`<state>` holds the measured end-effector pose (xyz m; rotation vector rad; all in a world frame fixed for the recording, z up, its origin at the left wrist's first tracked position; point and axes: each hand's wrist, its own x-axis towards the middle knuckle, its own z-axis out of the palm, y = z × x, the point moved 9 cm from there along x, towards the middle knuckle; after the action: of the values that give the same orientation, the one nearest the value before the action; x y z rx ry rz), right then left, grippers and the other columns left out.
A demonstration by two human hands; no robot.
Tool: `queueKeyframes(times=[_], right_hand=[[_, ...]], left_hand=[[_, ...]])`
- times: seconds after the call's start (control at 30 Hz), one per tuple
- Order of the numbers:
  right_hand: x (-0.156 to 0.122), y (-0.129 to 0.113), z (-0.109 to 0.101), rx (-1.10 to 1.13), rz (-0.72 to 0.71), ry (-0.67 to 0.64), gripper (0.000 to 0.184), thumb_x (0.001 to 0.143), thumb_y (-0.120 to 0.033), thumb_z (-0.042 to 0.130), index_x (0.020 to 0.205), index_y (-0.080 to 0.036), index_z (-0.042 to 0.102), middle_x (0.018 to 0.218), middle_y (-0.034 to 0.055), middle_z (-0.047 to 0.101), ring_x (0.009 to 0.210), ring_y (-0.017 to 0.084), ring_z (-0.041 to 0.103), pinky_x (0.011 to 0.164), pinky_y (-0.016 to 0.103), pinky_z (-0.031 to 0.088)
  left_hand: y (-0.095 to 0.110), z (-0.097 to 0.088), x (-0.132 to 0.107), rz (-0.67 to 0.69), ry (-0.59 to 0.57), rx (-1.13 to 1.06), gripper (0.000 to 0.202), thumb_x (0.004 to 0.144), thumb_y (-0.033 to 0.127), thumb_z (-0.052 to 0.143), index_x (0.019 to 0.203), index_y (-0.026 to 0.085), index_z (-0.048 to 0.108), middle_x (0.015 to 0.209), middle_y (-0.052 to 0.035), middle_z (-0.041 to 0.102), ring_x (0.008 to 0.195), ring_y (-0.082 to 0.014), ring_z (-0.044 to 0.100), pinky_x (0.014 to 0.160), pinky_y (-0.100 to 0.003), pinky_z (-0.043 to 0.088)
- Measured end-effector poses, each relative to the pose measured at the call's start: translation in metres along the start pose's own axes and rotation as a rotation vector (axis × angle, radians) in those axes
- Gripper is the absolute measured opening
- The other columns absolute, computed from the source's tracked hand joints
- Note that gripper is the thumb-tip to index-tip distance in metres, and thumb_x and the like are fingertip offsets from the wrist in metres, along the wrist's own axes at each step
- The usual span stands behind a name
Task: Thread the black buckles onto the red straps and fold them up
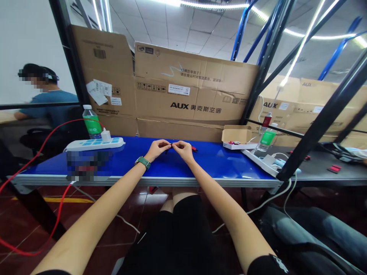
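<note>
Small dark piece (171, 145) is up between my fingertips, just above the far half of the bench, roughly in line with my body. Left hand (156, 148) and right hand (184, 149) both pinched narrow on it, tips almost meeting. Too small and too covered to read shape or joints.

Status: picked up, being worked two-handed, not set down. I'd judge it mid-handling; can't tell whether anything on it is finished. Red-and-black slim item (194, 149) lies just beside my right hand, untouched, so that looks unhandled for now.

Surface: glossy blue-topped bench (129, 168) with a metal front edge. Left end: white power strip with blue sockets (93, 144), white plug (106, 136) in it, clear green-labelled bottle (92, 122) behind, a pixelated patch in front. Right end: open cardboard box (239, 146) with small red bits inside, second green-labelled bottle (267, 138) near it.

Room: brown printed cardboard panels (195, 103) wall off the back, dark metal posts either side. Person in a teal shirt (56, 101) sits off left; jeans-clad legs (312, 229) to the right. Dark red tiled floor (106, 246), strip lights overhead.
</note>
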<state>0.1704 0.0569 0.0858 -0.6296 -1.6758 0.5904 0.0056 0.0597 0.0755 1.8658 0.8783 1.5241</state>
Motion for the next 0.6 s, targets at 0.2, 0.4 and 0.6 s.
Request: queueKeyframes(times=[0.2,0.4,0.6], right_hand=[[0.001,-0.001,0.001,0.046,-0.047,-0.044,0.027,0.076,-0.05,0.079,0.079,-0.023,0.078,0.096,0.0085,0.079,0.101,0.028,0.074,0.093,0.039,0.058],[-0.003,-0.011,0.012,0.009,-0.073,-0.127,0.028,0.08,-0.044,0.077,0.1,-0.025,0.077,0.11,0.0056,0.077,0.11,0.026,0.071,0.104,0.04,0.052],[0.002,0.005,0.006,0.086,0.061,-0.031,0.037,0.073,-0.05,0.079,0.094,-0.02,0.07,0.094,0.0063,0.076,0.087,0.021,0.072,0.086,0.034,0.058]], left_hand=[[0.002,-0.003,-0.001,0.016,0.027,-0.003,0.046,0.069,0.053,0.084,0.094,0.016,0.075,0.097,-0.0112,0.078,0.09,-0.0255,0.072,0.088,-0.04,0.057],[0.002,-0.01,-0.001,0.01,0.098,-0.047,0.046,0.069,0.054,0.085,0.094,0.016,0.078,0.1,-0.0122,0.078,0.093,-0.0265,0.072,0.087,-0.039,0.057],[-0.011,0.001,-0.001,-0.124,-0.001,-0.138,0.061,0.079,0.07,0.068,0.099,0.014,0.08,0.093,-0.0132,0.079,0.085,-0.0274,0.073,0.081,-0.04,0.059]])
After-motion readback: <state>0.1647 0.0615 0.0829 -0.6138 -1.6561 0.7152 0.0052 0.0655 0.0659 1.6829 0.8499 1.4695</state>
